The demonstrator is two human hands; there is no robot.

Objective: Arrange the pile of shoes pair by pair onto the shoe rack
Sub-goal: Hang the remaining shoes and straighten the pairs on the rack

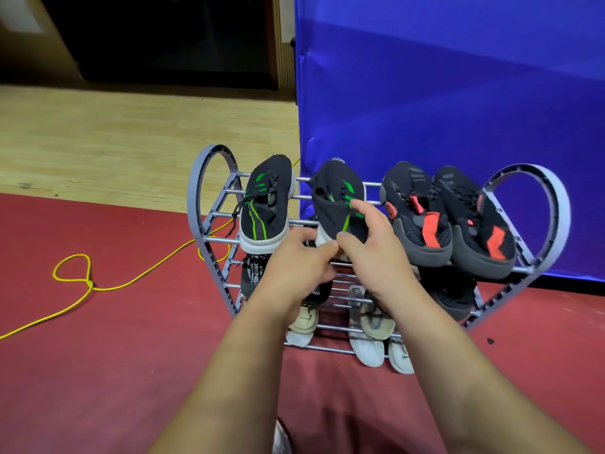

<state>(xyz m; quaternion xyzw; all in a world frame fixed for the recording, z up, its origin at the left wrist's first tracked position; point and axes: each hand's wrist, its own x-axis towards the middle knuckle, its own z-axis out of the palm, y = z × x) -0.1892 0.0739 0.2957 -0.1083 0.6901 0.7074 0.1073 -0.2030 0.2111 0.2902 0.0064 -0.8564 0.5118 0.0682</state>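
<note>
Bare left hand (294, 262), right hand (376, 253), forearms (226, 371).

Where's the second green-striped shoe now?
Centre of the head view: the green-striped shoe lies on the rack's top shelf between its mate and the black-and-red pair, left hand and right hand gripping its heel.

Both forearms reach forward, left grip (296, 260) and right grip (376, 247) close together, holding one shoe (334, 194).

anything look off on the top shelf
A lace from the left green-striped shoe dangles loose over the rack. The right green-striped shoe, gripped by the left hand and right hand, sits apart from it.
</note>
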